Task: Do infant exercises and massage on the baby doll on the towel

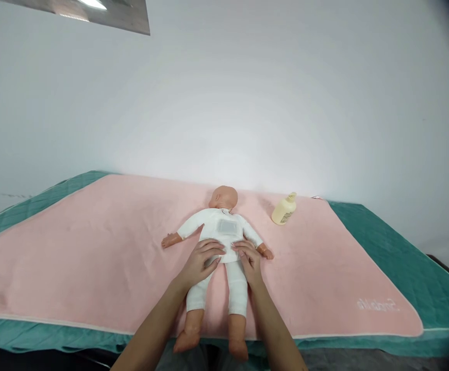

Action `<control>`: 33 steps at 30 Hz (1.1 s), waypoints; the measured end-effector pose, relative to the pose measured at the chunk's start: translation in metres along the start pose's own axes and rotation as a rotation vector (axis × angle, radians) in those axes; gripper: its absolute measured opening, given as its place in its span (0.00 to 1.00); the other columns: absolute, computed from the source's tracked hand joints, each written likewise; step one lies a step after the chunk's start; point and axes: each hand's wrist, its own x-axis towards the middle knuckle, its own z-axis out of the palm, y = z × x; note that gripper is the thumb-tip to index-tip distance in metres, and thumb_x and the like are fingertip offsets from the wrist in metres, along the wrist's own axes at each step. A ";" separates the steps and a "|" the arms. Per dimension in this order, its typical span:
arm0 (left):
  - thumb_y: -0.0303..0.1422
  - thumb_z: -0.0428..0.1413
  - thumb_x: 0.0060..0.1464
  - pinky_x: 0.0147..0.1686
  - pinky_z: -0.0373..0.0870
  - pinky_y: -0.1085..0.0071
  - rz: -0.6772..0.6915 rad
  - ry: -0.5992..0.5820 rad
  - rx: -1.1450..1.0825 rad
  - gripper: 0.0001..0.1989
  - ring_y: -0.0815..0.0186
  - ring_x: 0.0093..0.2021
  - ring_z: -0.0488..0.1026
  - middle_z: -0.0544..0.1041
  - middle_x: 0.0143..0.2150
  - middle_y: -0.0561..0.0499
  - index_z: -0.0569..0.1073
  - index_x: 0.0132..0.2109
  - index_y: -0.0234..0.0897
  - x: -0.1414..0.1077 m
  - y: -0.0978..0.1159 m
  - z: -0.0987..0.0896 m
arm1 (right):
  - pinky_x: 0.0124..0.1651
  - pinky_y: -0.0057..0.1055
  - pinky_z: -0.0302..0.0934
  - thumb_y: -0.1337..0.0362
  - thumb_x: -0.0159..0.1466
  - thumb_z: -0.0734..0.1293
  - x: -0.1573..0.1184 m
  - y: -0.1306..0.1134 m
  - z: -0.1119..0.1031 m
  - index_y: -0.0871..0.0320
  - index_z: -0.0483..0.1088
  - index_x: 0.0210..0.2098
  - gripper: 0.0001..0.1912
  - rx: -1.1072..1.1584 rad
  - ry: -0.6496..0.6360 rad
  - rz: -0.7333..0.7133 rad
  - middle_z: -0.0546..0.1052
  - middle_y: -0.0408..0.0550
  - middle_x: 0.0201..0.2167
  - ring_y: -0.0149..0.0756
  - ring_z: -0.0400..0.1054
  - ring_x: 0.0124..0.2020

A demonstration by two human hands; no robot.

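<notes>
A baby doll [228, 211] with a white cloth body lies stretched out on a pink mat, its bald head away from me and its feet toward me. Its face is not visible. A grey rectangular patch [227, 226] shows on its torso. My left hand [204, 259] rests on the left side of the doll's lower torso, fingers extended and laid on the cloth. On the opposite side, my right hand [249, 256] lies the same way, its fingertips pointing inward. A small gap separates the two hands, and neither grips anything.
Right of the doll, a pale yellow bottle [284, 209] with dark lettering stands on the pink mat [104, 257]. Green quilted cloth [386, 247] shows around the mat's edges. Behind the bed rises a white wall [224, 103], with a reflective panel [123, 15] at upper left.
</notes>
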 end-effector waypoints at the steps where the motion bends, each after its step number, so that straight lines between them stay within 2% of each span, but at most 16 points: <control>1: 0.29 0.51 0.62 0.58 0.67 0.54 0.006 0.005 0.010 0.12 0.58 0.59 0.68 0.77 0.54 0.47 0.76 0.49 0.42 0.000 -0.001 0.000 | 0.58 0.47 0.60 0.59 0.70 0.61 -0.001 0.000 0.000 0.50 0.79 0.43 0.14 -0.005 0.000 -0.010 0.80 0.48 0.45 0.43 0.71 0.51; 7: 0.33 0.51 0.64 0.65 0.57 0.48 -0.029 -0.004 0.087 0.15 0.57 0.65 0.62 0.73 0.60 0.48 0.73 0.56 0.43 0.006 -0.006 0.001 | 0.66 0.52 0.53 0.56 0.70 0.60 0.002 0.000 0.001 0.47 0.78 0.47 0.15 -0.049 -0.071 0.017 0.79 0.47 0.51 0.44 0.66 0.60; 10: 0.34 0.51 0.64 0.64 0.58 0.49 -0.080 -0.035 0.085 0.16 0.57 0.65 0.62 0.73 0.60 0.48 0.73 0.56 0.42 0.008 -0.006 0.001 | 0.67 0.52 0.52 0.56 0.70 0.60 0.003 0.000 0.002 0.48 0.78 0.46 0.16 -0.046 -0.093 0.055 0.78 0.47 0.51 0.44 0.66 0.59; 16: 0.36 0.52 0.64 0.64 0.59 0.50 -0.154 -0.043 0.091 0.15 0.57 0.63 0.64 0.74 0.59 0.48 0.73 0.56 0.41 0.009 -0.002 0.003 | 0.66 0.47 0.55 0.58 0.71 0.59 0.004 0.001 0.005 0.48 0.78 0.45 0.16 -0.002 -0.090 0.145 0.78 0.46 0.51 0.41 0.67 0.58; 23: 0.37 0.53 0.62 0.64 0.59 0.52 -0.179 -0.061 0.089 0.15 0.58 0.60 0.66 0.75 0.56 0.48 0.73 0.54 0.39 0.013 0.000 0.004 | 0.63 0.45 0.59 0.57 0.70 0.59 0.006 0.003 0.007 0.49 0.79 0.43 0.16 0.020 -0.076 0.172 0.79 0.47 0.50 0.41 0.69 0.56; 29: 0.37 0.52 0.64 0.64 0.58 0.50 -0.178 -0.051 0.065 0.15 0.57 0.62 0.65 0.75 0.57 0.48 0.74 0.55 0.41 0.010 -0.003 0.003 | 0.66 0.48 0.56 0.58 0.71 0.59 0.004 0.004 0.005 0.48 0.78 0.46 0.16 -0.014 -0.100 0.124 0.78 0.47 0.51 0.41 0.67 0.58; 33: 0.38 0.52 0.64 0.63 0.62 0.52 -0.167 -0.039 0.040 0.15 0.57 0.61 0.67 0.75 0.57 0.48 0.75 0.54 0.41 0.014 -0.001 -0.003 | 0.65 0.48 0.56 0.59 0.70 0.59 0.008 0.002 0.000 0.48 0.77 0.47 0.15 -0.064 -0.098 0.038 0.77 0.46 0.53 0.42 0.66 0.59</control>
